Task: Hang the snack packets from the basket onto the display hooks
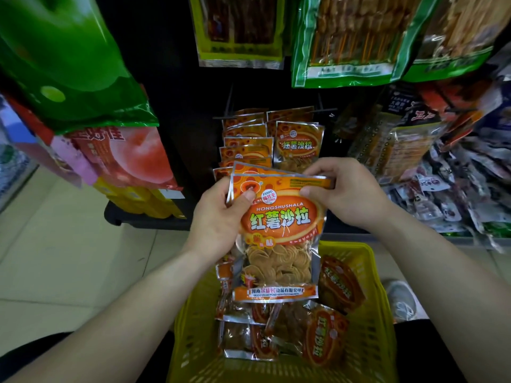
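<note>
Hard to count the packets (pixel 279 217) stacked behind the front one, pinched at the top by left hand (pixel 218 219) and right hand (pixel 348 194). Held over the basket (pixel 373 299), near crowded hooks (pixel 327 109).

Basket (pixel 376 299): is holding loose packets (pixel 323 338).
Hooks (pixel 326 109): are carrying hung packets (pixel 300 145) in rows.
Floor (pixel 55 258): is bearing a shoe (pixel 399 298).

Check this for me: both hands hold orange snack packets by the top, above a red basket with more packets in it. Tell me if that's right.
Not quite. The head view shows the basket is yellow, not red. The rest stands: the left hand and right hand hold the orange snack packets by the top, above that basket with more packets in it.
</note>
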Tool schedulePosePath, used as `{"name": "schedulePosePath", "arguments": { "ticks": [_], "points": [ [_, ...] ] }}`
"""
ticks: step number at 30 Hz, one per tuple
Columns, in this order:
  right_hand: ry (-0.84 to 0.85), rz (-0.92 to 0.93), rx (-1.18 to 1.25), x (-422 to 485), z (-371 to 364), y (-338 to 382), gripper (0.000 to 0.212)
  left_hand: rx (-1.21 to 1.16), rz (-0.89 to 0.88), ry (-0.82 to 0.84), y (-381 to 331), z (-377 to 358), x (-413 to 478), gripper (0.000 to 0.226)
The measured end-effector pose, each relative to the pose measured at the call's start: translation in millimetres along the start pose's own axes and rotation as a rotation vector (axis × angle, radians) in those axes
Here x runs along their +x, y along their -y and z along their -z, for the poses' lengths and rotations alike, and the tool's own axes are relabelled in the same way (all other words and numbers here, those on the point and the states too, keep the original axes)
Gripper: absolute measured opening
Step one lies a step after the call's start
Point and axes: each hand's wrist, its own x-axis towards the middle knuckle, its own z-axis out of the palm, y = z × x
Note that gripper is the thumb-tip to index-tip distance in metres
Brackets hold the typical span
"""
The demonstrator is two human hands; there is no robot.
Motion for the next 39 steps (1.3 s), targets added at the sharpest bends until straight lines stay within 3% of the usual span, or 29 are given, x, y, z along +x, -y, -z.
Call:
{"name": "schedulePosePath", "arguments": {
  "ticks": [5, 15, 21, 30, 39],
  "points": [
    [-0.004, -0.018, 0.016, -1.2, 1.5, -2.4, 0.015, 0.010, 0.008, -0.008, 1.7, -0.9, -0.6, 0.027],
    [0.092, 0.020, -0.019, -0.3, -1.7, 1.2, 0.017, 0.030, 0.028, -0.029, 2.6, -1.0, 4.7, 0.018],
    [0.063, 0.022, -0.080, 0.8, -1.9, -1.1, 0.008, 0.010, 0.013, -0.017, 1.2, -0.6, 5.9, 0.030],
    [0.060, 0.044, -0.079, 0.5, 0.1, 1.8, 0.012, -0.030, -0.009, -0.007, -0.6, -2.9, 2.6, 0.040],
    [0.113, 0.005, -0.075, 1.5, 0.2, 2.0, 0.017, 0.050, -0.016, -0.044, 0.7, -0.1, 7.7, 0.025]
  ]
}}
